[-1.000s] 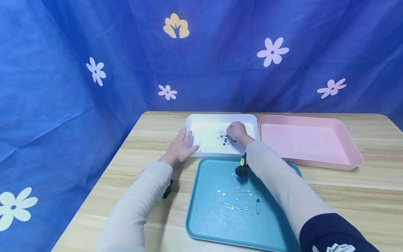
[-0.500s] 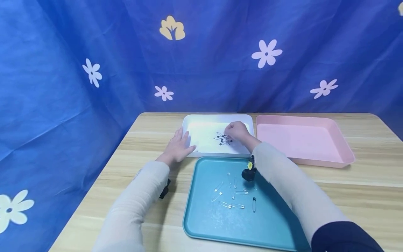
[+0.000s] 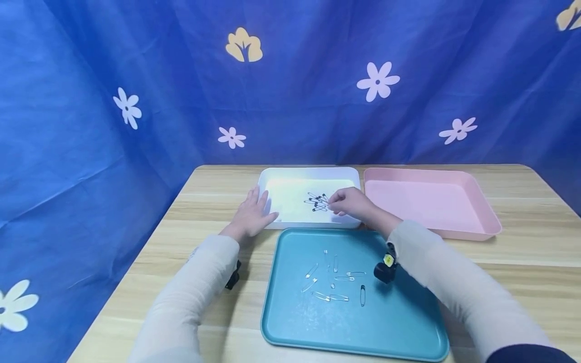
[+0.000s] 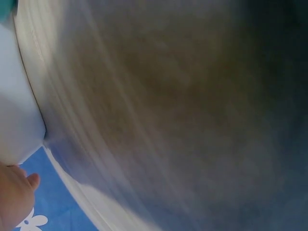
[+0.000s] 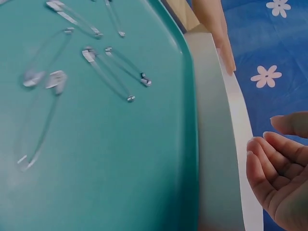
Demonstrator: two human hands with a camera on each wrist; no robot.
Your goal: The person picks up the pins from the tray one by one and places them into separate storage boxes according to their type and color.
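My left hand point(image 3: 250, 214) rests with spread fingers on the left rim of the white tray point(image 3: 286, 222). Inside that tray lies a small pile of black safety pins point(image 3: 316, 202). Just right of the pile, over the tray's right part, is my right hand point(image 3: 348, 202). In the right wrist view the right hand point(image 5: 284, 173) shows its loosely bent fingers with nothing between them and the thumb. Nearer to me, silver safety pins point(image 3: 339, 298) lie scattered on the teal tray point(image 3: 313, 322), along with one black safety pin point(image 3: 362, 296).
A pink tray point(image 3: 426, 201) stands to the right of the white one on the wooden table point(image 3: 177, 242). Behind the table hangs a blue curtain point(image 3: 290, 101) with flower prints. Each wrist carries a small black camera, such as the right wrist camera point(image 3: 385, 272).
My right hand has drawn back from the black safety pin pile, toward me and rightward, and its fingers have loosened. The left hand stays on the rim. The head view has shifted slightly.
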